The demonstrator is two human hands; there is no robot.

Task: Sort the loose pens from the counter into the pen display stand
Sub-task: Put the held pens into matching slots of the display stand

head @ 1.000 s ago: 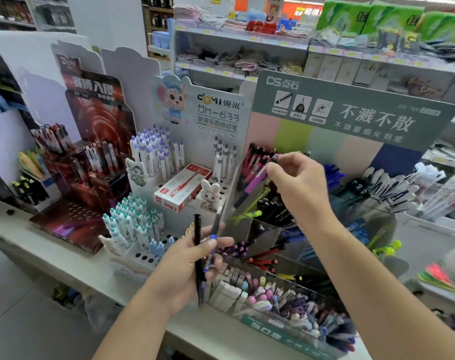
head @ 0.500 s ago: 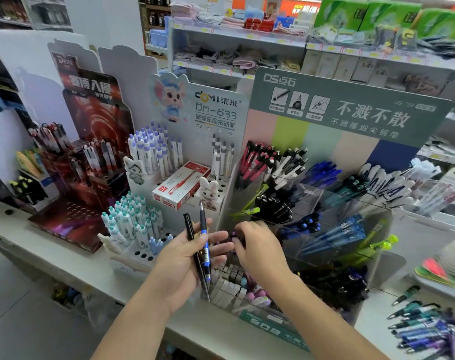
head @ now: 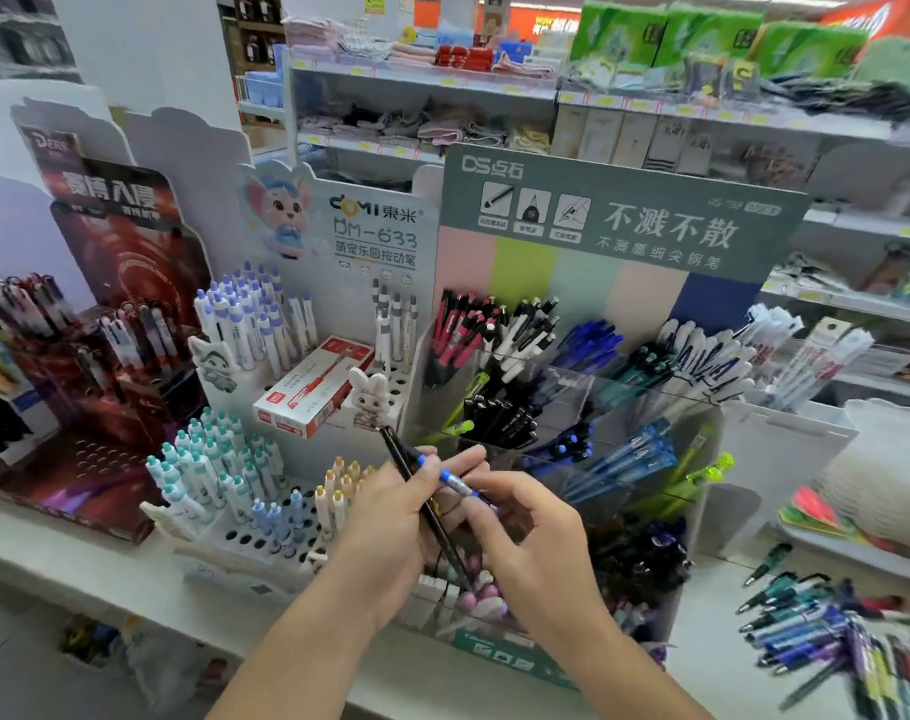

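Observation:
My left hand holds a black pen that slants from upper left to lower right across its fingers. A blue pen lies across the black one, and my right hand pinches its right end. Both hands hover in front of the clear acrylic pen display stand, whose compartments hold red, white, black, blue and green pens under a grey-green header card. A pile of loose pens lies on the white counter at the lower right.
A white cardboard stand with pastel pens and a red-and-white box is to the left. Further left stands a dark red display. Erasers fill the clear stand's front tray. Store shelves run behind.
My right hand came down from the upper red-pen compartment to my left hand and now pinches the blue pen. The view has shifted right, and the loose pens show.

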